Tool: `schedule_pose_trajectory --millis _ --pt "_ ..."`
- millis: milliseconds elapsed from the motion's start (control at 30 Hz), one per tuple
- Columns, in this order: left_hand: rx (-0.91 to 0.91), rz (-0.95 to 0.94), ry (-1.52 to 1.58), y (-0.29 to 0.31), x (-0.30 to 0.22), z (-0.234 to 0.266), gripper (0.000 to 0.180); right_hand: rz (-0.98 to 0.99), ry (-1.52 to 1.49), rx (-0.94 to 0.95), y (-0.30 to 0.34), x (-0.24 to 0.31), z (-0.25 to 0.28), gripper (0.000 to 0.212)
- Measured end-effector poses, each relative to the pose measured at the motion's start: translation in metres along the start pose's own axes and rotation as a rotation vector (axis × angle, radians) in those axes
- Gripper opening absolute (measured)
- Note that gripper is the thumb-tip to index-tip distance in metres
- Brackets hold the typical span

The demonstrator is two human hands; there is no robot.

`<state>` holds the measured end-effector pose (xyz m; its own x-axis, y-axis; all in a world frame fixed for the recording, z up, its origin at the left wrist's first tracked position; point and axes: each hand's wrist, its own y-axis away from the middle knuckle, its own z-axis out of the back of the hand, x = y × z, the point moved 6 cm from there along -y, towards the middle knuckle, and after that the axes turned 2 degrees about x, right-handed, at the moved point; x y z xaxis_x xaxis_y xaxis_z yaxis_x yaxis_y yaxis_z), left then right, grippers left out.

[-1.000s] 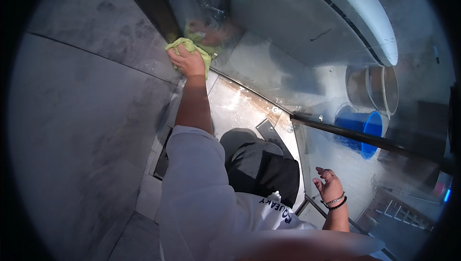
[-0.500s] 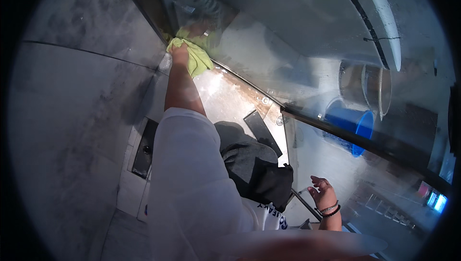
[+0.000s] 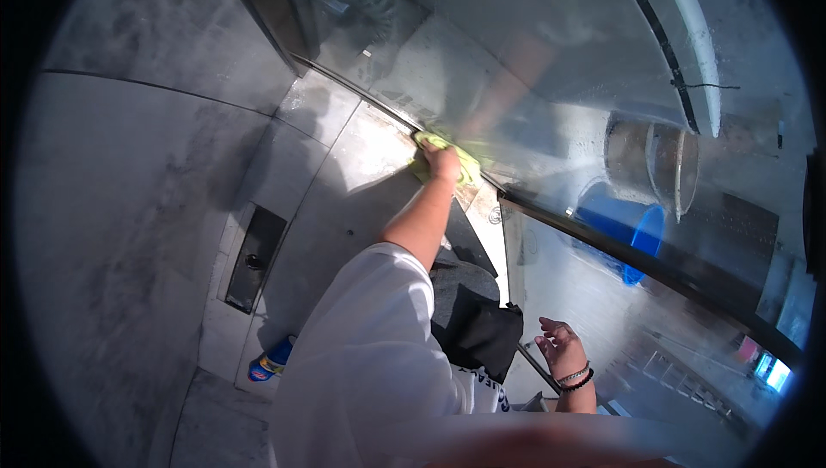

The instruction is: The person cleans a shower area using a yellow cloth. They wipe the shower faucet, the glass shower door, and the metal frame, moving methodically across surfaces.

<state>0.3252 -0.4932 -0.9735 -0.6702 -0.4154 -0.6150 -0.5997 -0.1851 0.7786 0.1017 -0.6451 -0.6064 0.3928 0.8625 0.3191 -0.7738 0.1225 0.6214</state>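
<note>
Head view: left hand (image 3: 441,161) had a yellow-green cloth (image 3: 469,170) bunched under its fingers, gripped from above. Cloth sat right under that hand, spilling out on its right side, at the bottom edge of the glass panel (image 3: 482,46). Glass rose just beyond the hand. Couldn't tell how hard it was pressing.

Right hand (image 3: 564,347) was loose, fingers half curled, hanging below and well to the right of the left one. Two bracelets (image 3: 575,377) on its wrist. Black pouch (image 3: 482,335) just to its left, at the person's waist.

From where I stood, a dark metal rail (image 3: 594,240) ran off to the right of the left hand, above the right one. Blue bucket (image 3: 609,208) showed above and right of the right hand, with a brownish round tub (image 3: 626,154) farther up beyond it.

Left of the cloth hand and lower: a dark rectangular floor inset (image 3: 249,274) in the grey tiles (image 3: 318,210). Lower again, a blue container (image 3: 280,354) with a yellow band, just beside the white sleeve (image 3: 370,322).
</note>
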Motion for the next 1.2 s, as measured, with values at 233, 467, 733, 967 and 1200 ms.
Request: schedule_pose_trajectory --millis 233,467,733,967,1200 --pt "0.251 0.177 -0.027 -0.021 0.052 -0.033 0.054 -0.062 -0.020 0.012 0.003 -0.004 -0.001 0.024" --pt "-0.017 -0.468 0.022 -0.033 -0.185 0.110 0.042 0.054 -0.009 -0.010 -0.005 -0.011 -0.001 0.022" --pt "-0.211 -0.996 -0.862 0.059 -0.272 0.120 0.050 0.137 -0.004 -0.031 -0.010 -0.009 -0.002 0.023" --pt "-0.436 -1.076 -0.835 0.078 -0.266 0.091 0.034 0.147 -0.001 -0.036 -0.003 -0.013 -0.006 0.029" --pt "0.275 -0.744 -1.132 0.095 -0.176 0.058 0.034 0.150 -0.061 -0.047 -0.005 -0.021 -0.013 0.031"
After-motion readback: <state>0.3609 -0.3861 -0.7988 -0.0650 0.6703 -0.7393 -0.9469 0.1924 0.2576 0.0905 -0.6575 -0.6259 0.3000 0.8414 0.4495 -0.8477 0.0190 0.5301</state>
